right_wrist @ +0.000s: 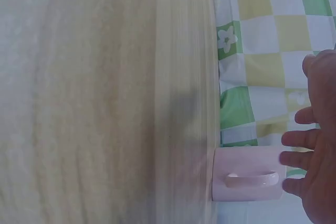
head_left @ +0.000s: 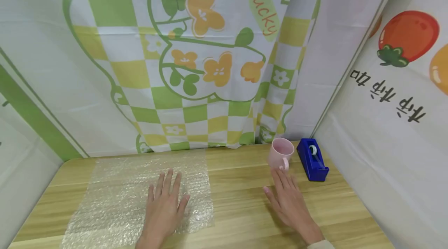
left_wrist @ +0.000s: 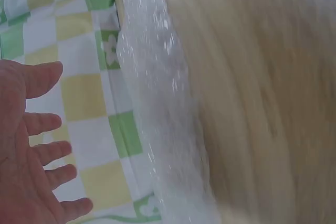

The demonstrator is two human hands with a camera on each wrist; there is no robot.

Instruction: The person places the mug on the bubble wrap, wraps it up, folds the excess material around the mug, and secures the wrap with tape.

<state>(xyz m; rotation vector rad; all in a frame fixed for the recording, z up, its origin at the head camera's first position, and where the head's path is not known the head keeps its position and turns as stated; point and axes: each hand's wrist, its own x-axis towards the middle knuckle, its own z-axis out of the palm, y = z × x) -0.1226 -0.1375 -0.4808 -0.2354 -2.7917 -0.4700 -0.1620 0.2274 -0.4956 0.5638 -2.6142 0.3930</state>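
A sheet of clear bubble wrap [head_left: 115, 194] lies flat over the left part of the wooden table. My left hand [head_left: 163, 208] is above its right half, fingers straight and spread, holding nothing; the left wrist view shows that hand [left_wrist: 26, 150] with its palm bare. At the back right stands a pink mug [head_left: 278, 155], upright, its handle facing me. My right hand [head_left: 288, 202] is on the near side of the mug with fingers extended and nothing held. In the right wrist view a mug [right_wrist: 247, 174] shows beyond the fingers of that hand [right_wrist: 320, 145].
A blue tape dispenser [head_left: 312, 160] with a roll of tape stands right of the mug, near the table's right edge. The wooden table [head_left: 241, 190] meets a green-and-yellow checked curtain [head_left: 196, 116] at the back. A printed white wall sheet [head_left: 388, 144] borders the right side.
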